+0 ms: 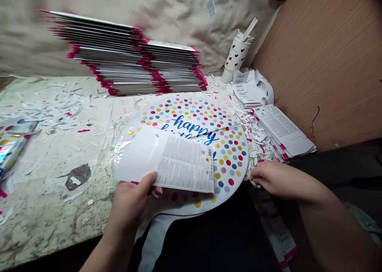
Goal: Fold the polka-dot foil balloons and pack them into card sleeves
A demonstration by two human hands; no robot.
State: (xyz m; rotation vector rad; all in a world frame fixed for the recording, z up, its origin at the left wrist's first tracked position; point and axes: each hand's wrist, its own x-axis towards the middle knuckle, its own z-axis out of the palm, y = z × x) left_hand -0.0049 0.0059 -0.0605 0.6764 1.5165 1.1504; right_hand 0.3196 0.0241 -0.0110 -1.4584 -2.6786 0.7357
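My left hand (134,198) grips a white printed card (185,164) by its near edge, thumb on top. Fine grey text covers the card's right part, and its left part is plain white. Beneath it a round foil balloon (235,144) lies flat, with coloured dots and blue "happy birthday" lettering partly hidden by the card. The balloon's pale tail (153,240) hangs over the table's front edge. My right hand (270,178) is by the table edge, just right of the balloon, with its fingers curled closed; whatever they hold is hidden.
Two stacks of pink-edged folded cards (128,61) stand against the wall. At right are a white tumbler (237,53), a roll of labels (247,89) and a pile of printed cards (280,125). Paper scraps (59,105) litter the table; another dotted foil piece (13,140) lies left.
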